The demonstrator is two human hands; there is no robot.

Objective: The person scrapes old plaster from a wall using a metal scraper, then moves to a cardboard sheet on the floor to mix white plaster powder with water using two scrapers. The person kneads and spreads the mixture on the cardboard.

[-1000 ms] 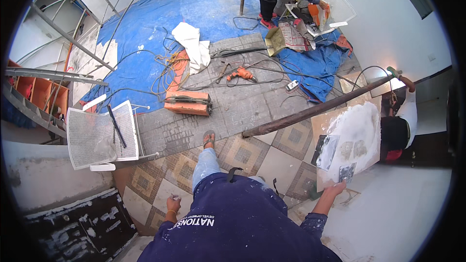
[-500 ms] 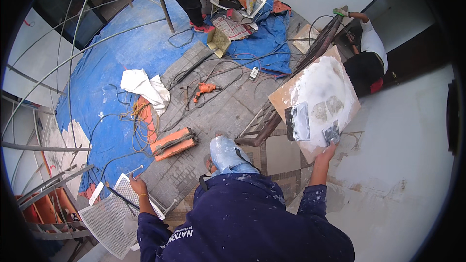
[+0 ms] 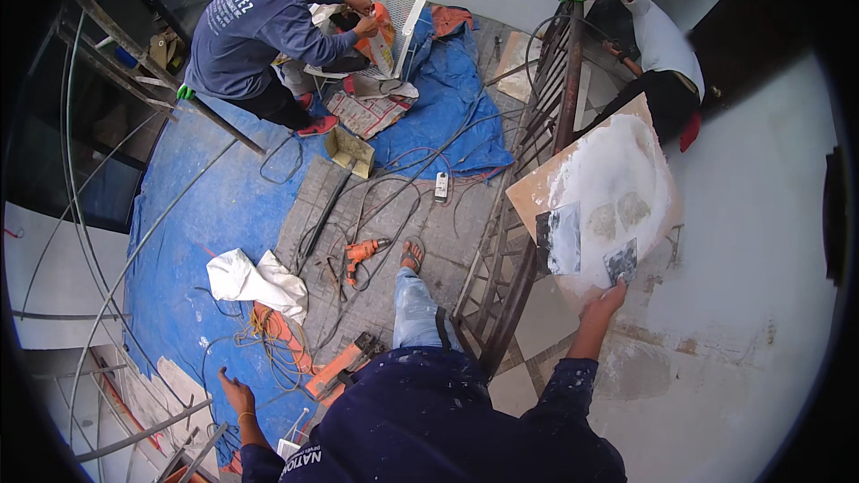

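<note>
White lettering [image 3: 302, 463] marks the navy shirt [image 3: 429, 420] and co-worker's grey-blue sweatshirt [image 3: 246, 40].

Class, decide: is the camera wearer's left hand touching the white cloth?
Apart: the head view plainly shows a stretch of blue sheet between the left hand and the white cloth.

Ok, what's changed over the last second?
A step forward has brought a sandalled foot near the orange drill. The left hand, seemingly empty, has swung out leftward and now shows against the blue tarp. Unchanged: the right hand keeps its grip on the white-smeared board; the drill and white cloth lie where they were.
</note>
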